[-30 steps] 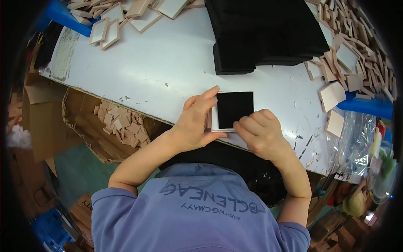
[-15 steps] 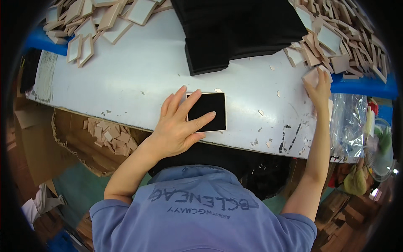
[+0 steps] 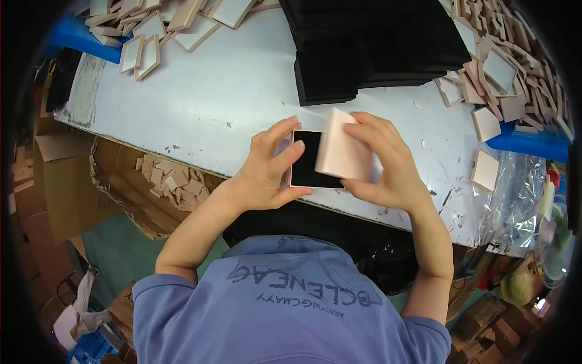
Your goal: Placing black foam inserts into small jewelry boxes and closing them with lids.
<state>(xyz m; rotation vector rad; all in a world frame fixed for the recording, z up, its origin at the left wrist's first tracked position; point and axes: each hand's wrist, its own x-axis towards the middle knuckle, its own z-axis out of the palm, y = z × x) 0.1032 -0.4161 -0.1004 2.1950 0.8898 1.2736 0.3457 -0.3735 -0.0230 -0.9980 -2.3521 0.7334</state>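
Observation:
A shallow pale-pink box base (image 3: 295, 177) with a black foam pad (image 3: 307, 156) inside lies near the table's front edge. My left hand (image 3: 271, 162) curves around its left side, fingertips at the rim. Above the base's right part, my right hand (image 3: 388, 159) grips a pale-pink box lid (image 3: 345, 148), tilted and slightly blurred. The thumb is low by the base's corner and the fingers bend over the lid's top. The lid hides the right part of the pad.
Stacked black foam sheets (image 3: 370, 51) stand at the back. Loose lids pile up at the far left (image 3: 197, 30) and right (image 3: 503, 67). Two single lids (image 3: 485, 170) lie near clear plastic bags (image 3: 515, 188). A carton (image 3: 115, 182) holding several finished-looking small boxes (image 3: 173, 182) sits below the front edge.
My right hand has come from the right-hand pile to the middle, bringing a lid over the base. My left hand has shifted from lying over the pad to the base's left side.

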